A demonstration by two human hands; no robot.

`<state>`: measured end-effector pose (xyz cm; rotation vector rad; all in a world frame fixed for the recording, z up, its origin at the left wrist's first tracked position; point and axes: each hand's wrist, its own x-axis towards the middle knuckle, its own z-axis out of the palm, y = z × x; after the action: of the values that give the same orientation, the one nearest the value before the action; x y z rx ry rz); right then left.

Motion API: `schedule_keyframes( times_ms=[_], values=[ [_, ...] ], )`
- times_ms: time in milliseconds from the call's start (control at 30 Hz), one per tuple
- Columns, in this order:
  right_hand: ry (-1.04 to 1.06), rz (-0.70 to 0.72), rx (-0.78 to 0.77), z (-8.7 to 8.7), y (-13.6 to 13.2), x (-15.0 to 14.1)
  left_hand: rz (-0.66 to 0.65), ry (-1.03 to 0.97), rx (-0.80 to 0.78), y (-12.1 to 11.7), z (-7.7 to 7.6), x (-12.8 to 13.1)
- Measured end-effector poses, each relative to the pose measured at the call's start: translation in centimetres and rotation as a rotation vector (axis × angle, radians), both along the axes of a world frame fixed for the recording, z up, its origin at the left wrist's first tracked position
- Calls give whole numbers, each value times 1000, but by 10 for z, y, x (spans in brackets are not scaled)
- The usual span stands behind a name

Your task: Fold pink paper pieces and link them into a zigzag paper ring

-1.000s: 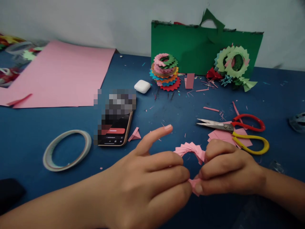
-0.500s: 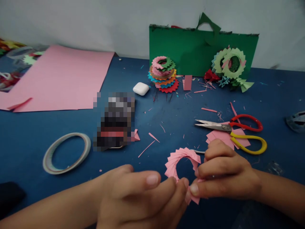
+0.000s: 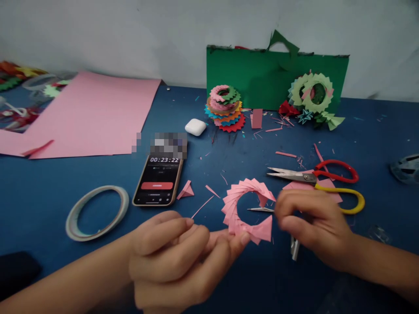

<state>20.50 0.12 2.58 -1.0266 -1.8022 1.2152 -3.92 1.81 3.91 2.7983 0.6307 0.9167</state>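
Observation:
My left hand [image 3: 183, 261] pinches the lower edge of a curved, pleated pink paper ring [image 3: 231, 207], with a gap on its right side. My right hand [image 3: 314, 226] is beside that gap, its fingers curled together close to the ring's upper end. Whether anything sits between those fingertips is hidden. Partly under the right hand lies a thin metal tool with a pointed tip [image 3: 260, 210]; its kind is not clear. Just beyond are scissors [image 3: 307, 176] with one red and one yellow handle, resting on pink paper pieces [image 3: 332, 189].
A tape roll [image 3: 70, 220], a phone showing a timer [image 3: 157, 174] and a white case [image 3: 195, 127] lie leftward. Behind them are a large pink sheet [image 3: 98, 113], stacked colored paper rings [image 3: 225, 109] and a green board [image 3: 248, 74] with pale green rings [image 3: 306, 83]. Paper scraps are scattered around.
The paper ring has risen and turned in my left hand, showing its gap. My right hand has come off its lower end and moved up slightly to the right.

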Motion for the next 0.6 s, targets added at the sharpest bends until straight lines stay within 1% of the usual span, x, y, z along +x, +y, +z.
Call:
schedule_keyframes(
  times_ms=[33, 67, 100, 133, 167, 200, 233, 300, 333, 367, 400, 433, 467, 500, 533, 567, 600],
  values=[
    [13, 92, -260, 1, 1, -2, -58, -8, 274, 2, -5, 1],
    [49, 171, -499, 1, 2, -4, -110, -125, 521, 4, -11, 2],
    [103, 230, -686, 1, 3, -6, -99, -106, 583, 6, -18, 2],
    [164, 265, -812, 0, 3, -8, -87, -219, 633, 7, -25, 3],
    [214, 272, -882, -1, 3, -9, -102, -184, 659, 8, -31, 3],
    [242, 255, -922, -3, 3, -10, -69, -199, 667, 8, -36, 3],
    [251, 224, -950, -3, 3, -10, -75, -181, 696, 8, -40, 2],
    [268, 173, -986, -5, 2, -11, -114, -108, 763, 2, -43, -2],
    [280, 161, -995, -5, 1, -11, -139, -102, 810, -2, -42, -4],
    [293, 154, -1000, -6, 1, -11, -21, -124, 736, -7, -40, -7],
    [305, 149, -1001, -6, 0, -11, 36, -1, 624, -12, -38, -9],
    [316, 144, -999, -7, -1, -12, 19, 129, 520, -16, -35, -11],
    [325, 134, -994, -8, -2, -13, -12, 224, 451, -18, -33, -12],
    [332, 122, -988, -8, -3, -14, -31, 235, 439, -18, -32, -12],
    [334, 110, -978, -9, -4, -14, -58, 244, 475, -16, -32, -11],
    [328, 100, -961, -10, -6, -15, -69, 143, 551, -13, -33, -8],
    [310, 93, -923, -11, -7, -15, -94, -12, 631, -9, -35, -4]
  ],
)
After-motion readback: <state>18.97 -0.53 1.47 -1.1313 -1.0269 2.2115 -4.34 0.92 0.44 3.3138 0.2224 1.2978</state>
